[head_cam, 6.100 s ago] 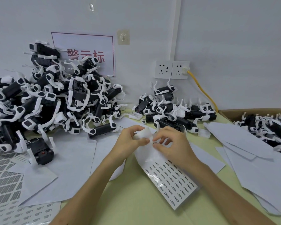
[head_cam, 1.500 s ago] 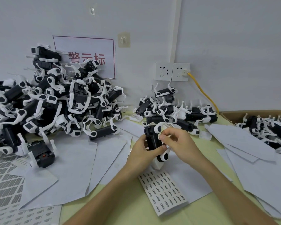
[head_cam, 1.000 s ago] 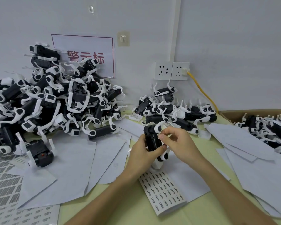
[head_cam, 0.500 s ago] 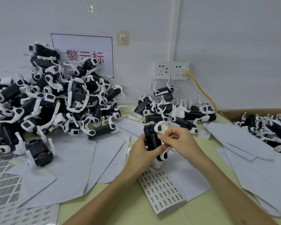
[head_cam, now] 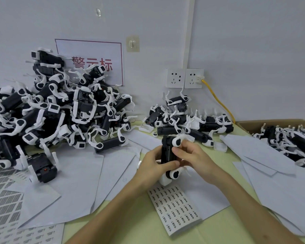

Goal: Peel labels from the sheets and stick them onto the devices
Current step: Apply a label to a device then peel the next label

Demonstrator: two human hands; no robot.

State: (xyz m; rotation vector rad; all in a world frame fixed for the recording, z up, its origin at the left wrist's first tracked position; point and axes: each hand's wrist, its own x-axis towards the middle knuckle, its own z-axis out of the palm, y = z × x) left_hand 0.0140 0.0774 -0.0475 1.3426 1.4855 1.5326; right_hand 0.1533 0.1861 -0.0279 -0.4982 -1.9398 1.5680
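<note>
Moved: right hand (head_cam: 192, 156) has closed down onto the black-and-white plastic device (head_cam: 167, 155) since half a second ago; I've lost sight of the white tab at its fingertips.
Sheet: white paper sheet of small printed labels (head_cam: 176, 208), flat and nearest me, with its far edge just beside the device's white foot.
Left hand: left hand (head_cam: 152, 167) is wrapped round the mid-body from the left.
Axis: device near upright between both hands.
Right grip: fingers curled over the upper end, thumb on the black face; I judge this hand presses the label down.
Beyond: heap of matching devices (head_cam: 192, 124) by the wall.
</note>
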